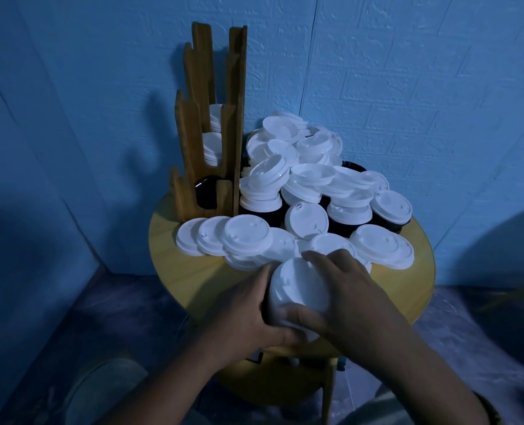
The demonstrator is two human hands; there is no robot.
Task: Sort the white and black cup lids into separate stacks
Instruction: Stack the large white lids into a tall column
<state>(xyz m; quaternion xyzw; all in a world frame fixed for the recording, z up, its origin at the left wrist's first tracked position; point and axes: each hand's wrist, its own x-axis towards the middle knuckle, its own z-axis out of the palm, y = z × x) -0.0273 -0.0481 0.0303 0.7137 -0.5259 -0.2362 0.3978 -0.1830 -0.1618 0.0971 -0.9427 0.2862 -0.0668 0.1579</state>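
Observation:
A short stack of white lids (297,289) sits between both hands at the table's near edge. My left hand (248,314) grips its left side, thumb curled under the front. My right hand (343,292) curls over its right side, fingers on the top rim. Behind them a big heap of white lids (309,179) covers the round yellow table (174,262); a row of white lids (224,237) lies in front of the heap. Black lids (340,225) show under the heap. The wooden rack (211,133) holds white lids in its upper slots and black lids (207,194) in its lowest slot.
The small round table stands in a corner of blue walls. A white rounded object (505,256) sits at the right edge of view. The wooden rack stands on the table's back left, close to the heap.

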